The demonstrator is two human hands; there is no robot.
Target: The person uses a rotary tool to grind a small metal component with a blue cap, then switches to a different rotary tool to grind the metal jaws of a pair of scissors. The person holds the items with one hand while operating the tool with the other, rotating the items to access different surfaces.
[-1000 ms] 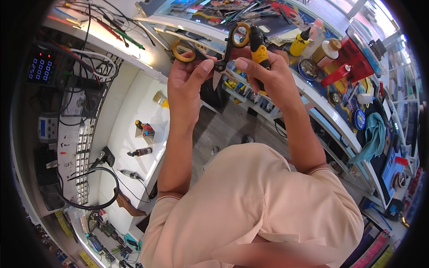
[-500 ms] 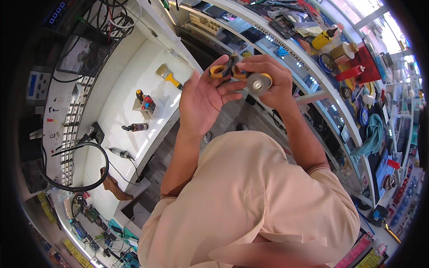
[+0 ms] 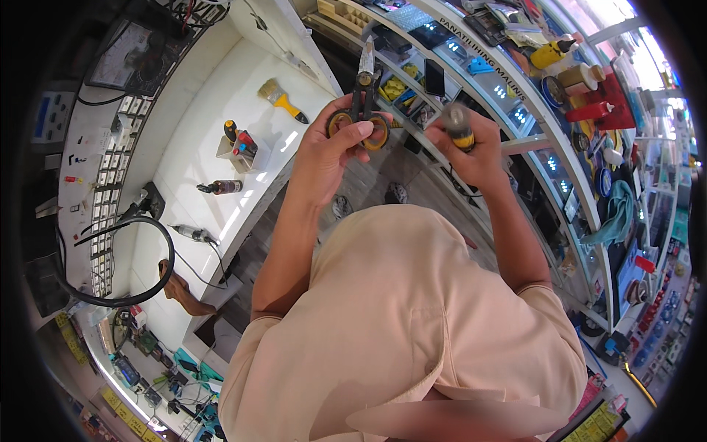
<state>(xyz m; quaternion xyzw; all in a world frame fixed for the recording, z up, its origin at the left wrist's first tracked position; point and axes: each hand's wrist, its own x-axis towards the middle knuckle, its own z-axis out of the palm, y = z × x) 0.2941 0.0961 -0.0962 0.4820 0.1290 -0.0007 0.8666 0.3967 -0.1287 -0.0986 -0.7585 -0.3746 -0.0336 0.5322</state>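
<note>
My left hand (image 3: 328, 151) is closed around the yellow-and-black looped handles of a pair of scissors (image 3: 364, 77). The blades point away from me, and my thumb presses across one loop. To the right, my right hand (image 3: 482, 151) grips a short cylindrical tool (image 3: 460, 132) with a yellow-and-black body and a greyish round end turned up. Motion blurs that end, so its exact kind cannot be made out. Both hands are held up in front of my body, apart from each other.
On the white bench at left lie a paintbrush (image 3: 280, 99), a holder with screwdrivers (image 3: 239, 151), a small dark bottle (image 3: 221, 187) and a corded pen-like tool (image 3: 193, 233). At right, a glass display counter (image 3: 530, 140) carries a yellow bottle (image 3: 549, 54) and a red tube (image 3: 589, 112).
The scissors have gone from between both hands into my left hand's grip, blades now pointing away. My right hand has moved right, off the scissors, still holding the cylindrical tool.
</note>
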